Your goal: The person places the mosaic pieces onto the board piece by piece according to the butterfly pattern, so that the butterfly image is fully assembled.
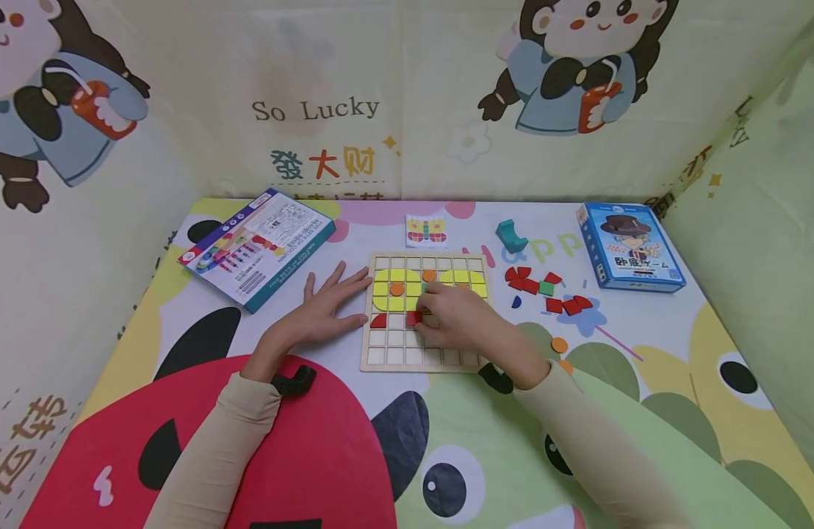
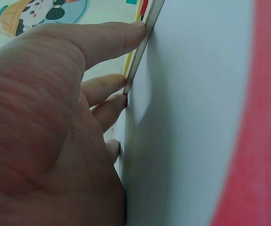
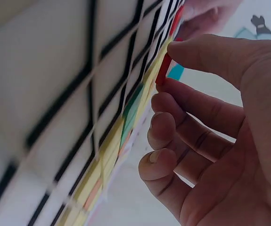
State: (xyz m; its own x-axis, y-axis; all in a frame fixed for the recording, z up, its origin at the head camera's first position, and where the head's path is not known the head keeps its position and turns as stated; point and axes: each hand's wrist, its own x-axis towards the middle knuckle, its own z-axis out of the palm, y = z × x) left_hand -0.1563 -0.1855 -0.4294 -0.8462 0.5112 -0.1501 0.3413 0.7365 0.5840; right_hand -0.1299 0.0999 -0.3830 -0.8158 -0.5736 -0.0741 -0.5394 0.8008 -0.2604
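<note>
A wooden grid board lies on the table, its upper rows filled with yellow tiles, a few orange discs and some green. One red tile with a rounded corner sits in a cell at the left. My right hand is over the board's middle, pinching another red tile between thumb and forefinger, close above the grid. With fingers spread, my left hand rests on the table, its fingertips and thumb against the board's left edge.
Right of the board lie several loose red tiles, a green square, a blue piece and orange discs. Behind it are a butterfly pattern card and a teal piece. Boxes stand at left and right.
</note>
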